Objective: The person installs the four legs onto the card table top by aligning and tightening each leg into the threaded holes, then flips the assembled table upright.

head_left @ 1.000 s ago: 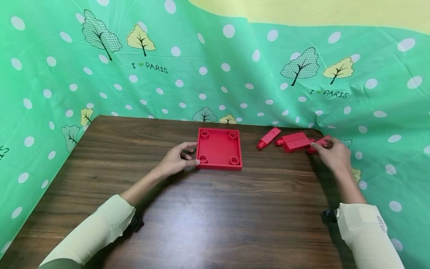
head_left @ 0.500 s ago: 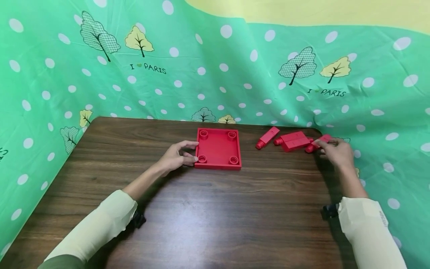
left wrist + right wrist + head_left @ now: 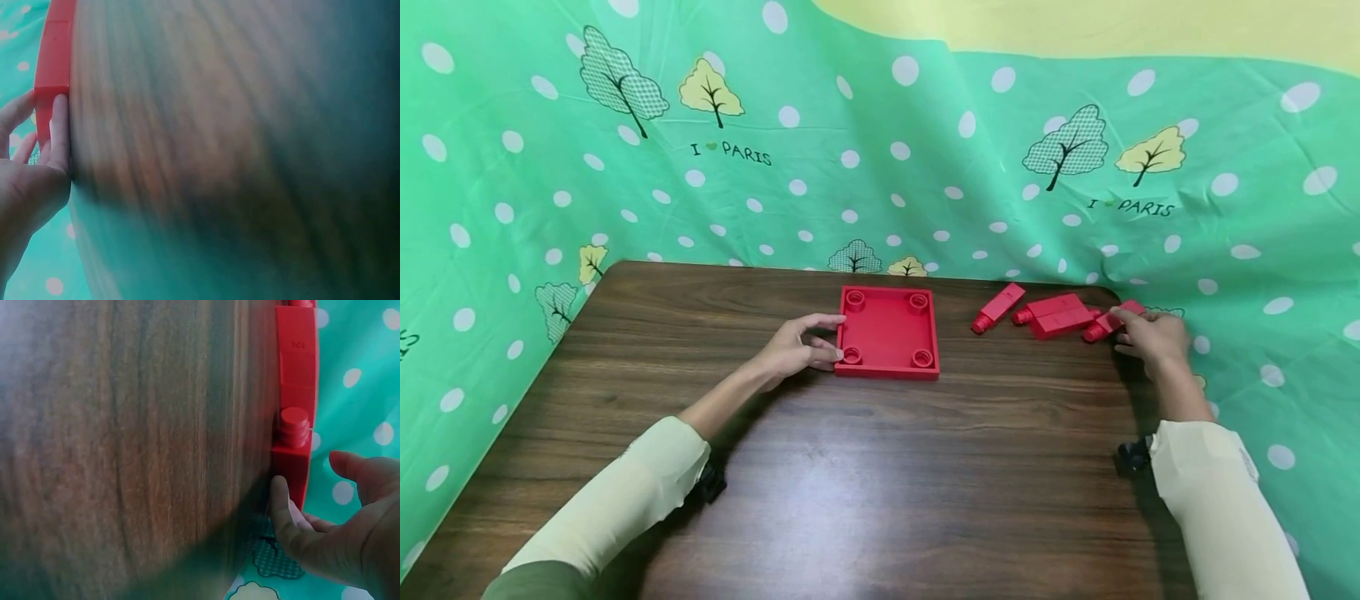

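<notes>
A red square panel (image 3: pixel 886 333) with a raised rim and a round socket in each corner lies at the table's far middle. My left hand (image 3: pixel 793 348) is at its left side, fingertips touching the edge; the left wrist view shows a finger along the panel's red side (image 3: pixel 55 53). At the far right corner lies a red block-shaped leg (image 3: pixel 1101 328) with a threaded round peg. My right hand (image 3: pixel 1153 340) is at its right end. In the right wrist view one fingertip touches the leg (image 3: pixel 291 467), while another finger is raised apart from it.
Two more red legs (image 3: pixel 1063 323) lie side by side, close to the one at my right hand. A single red leg (image 3: pixel 1000 307) lies slantwise left of them. Behind the brown wooden table (image 3: pixel 865 467) hangs a green dotted cloth (image 3: pixel 820 108).
My right hand has drawn back slightly to the right, so more of the far right leg shows. The left hand stays at the panel's edge.
</notes>
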Motion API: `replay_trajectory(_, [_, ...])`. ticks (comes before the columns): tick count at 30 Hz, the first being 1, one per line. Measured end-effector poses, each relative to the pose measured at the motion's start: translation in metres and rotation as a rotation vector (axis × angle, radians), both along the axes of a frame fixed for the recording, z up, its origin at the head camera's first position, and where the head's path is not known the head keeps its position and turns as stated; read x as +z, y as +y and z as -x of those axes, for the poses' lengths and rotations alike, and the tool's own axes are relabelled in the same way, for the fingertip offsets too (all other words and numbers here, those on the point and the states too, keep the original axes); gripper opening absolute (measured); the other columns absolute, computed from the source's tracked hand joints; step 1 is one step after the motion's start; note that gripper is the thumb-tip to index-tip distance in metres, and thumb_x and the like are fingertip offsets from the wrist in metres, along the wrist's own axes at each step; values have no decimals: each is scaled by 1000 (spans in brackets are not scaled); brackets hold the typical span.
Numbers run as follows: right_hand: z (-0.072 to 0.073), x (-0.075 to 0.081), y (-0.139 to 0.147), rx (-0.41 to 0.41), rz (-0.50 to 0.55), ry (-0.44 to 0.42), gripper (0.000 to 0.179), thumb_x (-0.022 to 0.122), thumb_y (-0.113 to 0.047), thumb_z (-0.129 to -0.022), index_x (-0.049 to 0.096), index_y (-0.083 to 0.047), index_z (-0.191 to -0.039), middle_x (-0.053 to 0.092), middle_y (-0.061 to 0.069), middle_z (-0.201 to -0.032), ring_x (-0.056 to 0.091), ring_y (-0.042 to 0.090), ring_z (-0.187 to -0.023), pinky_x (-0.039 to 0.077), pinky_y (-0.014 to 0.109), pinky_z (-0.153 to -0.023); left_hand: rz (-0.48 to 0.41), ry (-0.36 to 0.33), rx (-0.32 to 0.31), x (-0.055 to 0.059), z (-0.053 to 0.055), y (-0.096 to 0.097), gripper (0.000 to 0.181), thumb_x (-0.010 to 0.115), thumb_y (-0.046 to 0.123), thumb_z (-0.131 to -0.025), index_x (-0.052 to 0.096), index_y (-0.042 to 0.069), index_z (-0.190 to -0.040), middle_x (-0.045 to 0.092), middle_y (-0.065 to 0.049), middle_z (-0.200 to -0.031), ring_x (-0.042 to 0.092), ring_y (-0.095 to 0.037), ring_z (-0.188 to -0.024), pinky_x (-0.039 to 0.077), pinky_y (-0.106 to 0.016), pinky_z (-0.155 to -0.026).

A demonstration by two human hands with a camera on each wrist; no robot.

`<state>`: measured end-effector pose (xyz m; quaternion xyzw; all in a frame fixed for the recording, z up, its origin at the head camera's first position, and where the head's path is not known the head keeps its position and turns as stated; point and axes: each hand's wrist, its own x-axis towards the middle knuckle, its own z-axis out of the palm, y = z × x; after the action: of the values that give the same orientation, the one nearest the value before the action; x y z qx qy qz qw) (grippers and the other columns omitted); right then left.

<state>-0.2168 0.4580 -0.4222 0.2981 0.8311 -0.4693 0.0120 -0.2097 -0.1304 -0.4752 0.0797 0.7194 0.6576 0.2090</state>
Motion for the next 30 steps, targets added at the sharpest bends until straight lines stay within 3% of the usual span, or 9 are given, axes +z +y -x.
replay_trajectory(6, [9, -6, -3, -14, -60, -29, 43, 63, -55, -110, 56, -13, -112, 53, 5, -121, 65, -1, -77, 70, 23, -75, -16, 8, -11, -4, -1, -2, 73, 80, -8, -98, 56, 7, -165, 53, -20, -170, 75, -15, -107, 73, -39, -92])
replay_trajectory(9, [11, -9, -4, -3, -106, -21, 60, 63, -55, -109, 58, -1, -134, 54, 13, -133, 64, -1, -76, 70, 24, -72, -25, 14, -15, -5, -2, -3, 73, 80, -8, -97, 56, 6, -165, 53, -20, -171, 75, -14, -107, 72, -38, -92])
replay_trajectory(13, [12, -12, -4, 30, -166, -39, 88, 60, -52, -111, 36, 11, -167, 45, 31, -161, 63, 8, -88, 68, 22, -69, -39, 13, -21, -6, -2, -2, 74, 80, -8, -97, 56, 6, -165, 52, -20, -171, 75, -13, -106, 72, -37, -92])
replay_trajectory(16, [11, -14, -2, 58, -190, -52, 90, 57, -50, -113, 26, 10, -173, 35, 36, -173, 62, 14, -93, 65, 19, -66, -39, 16, -24, -6, -2, -1, 75, 80, -9, -97, 55, 6, -166, 51, -20, -172, 75, -13, -106, 72, -37, -92])
replay_trajectory(18, [11, -15, -1, 84, -203, -51, 91, 55, -50, -114, 23, 9, -175, 34, 37, -175, 63, 11, -88, 63, 18, -65, -36, 18, -24, -6, -2, -1, 75, 80, -9, -97, 55, 6, -166, 52, -19, -172, 75, -13, -106, 72, -37, -91])
replay_trajectory(21, [9, -17, 1, 131, -230, -41, 91, 54, -51, -114, 23, 9, -175, 37, 39, -172, 62, 6, -78, 58, 17, -63, -35, 17, -21, -6, -2, -1, 74, 79, -9, -97, 56, 6, -165, 52, -19, -171, 75, -14, -107, 72, -37, -92])
replay_trajectory(23, [7, -19, 0, 155, -238, -32, 91, 53, -52, -114, 24, 9, -175, 41, 40, -168, 62, 8, -80, 55, 18, -63, -34, 15, -18, -6, -1, -1, 74, 80, -9, -97, 56, 7, -165, 52, -19, -171, 75, -13, -107, 72, -37, -92])
replay_trajectory(26, [5, -22, 0, 181, -250, -22, 89, 53, -52, -114, 27, 9, -174, 43, 39, -166, 63, 23, -100, 54, 20, -66, -30, 15, -16, -6, -1, -2, 74, 80, -9, -97, 56, 7, -165, 53, -19, -170, 74, -13, -108, 72, -36, -92])
replay_trajectory(30, [1, -24, -2, 202, -241, -17, 87, 52, -51, -115, 28, 8, -174, 37, 40, -172, 53, 45, -136, 61, 38, -92, -26, 17, -16, -6, 0, -3, 74, 80, -9, -97, 56, 7, -165, 52, -19, -170, 74, -13, -108, 72, -36, -92])
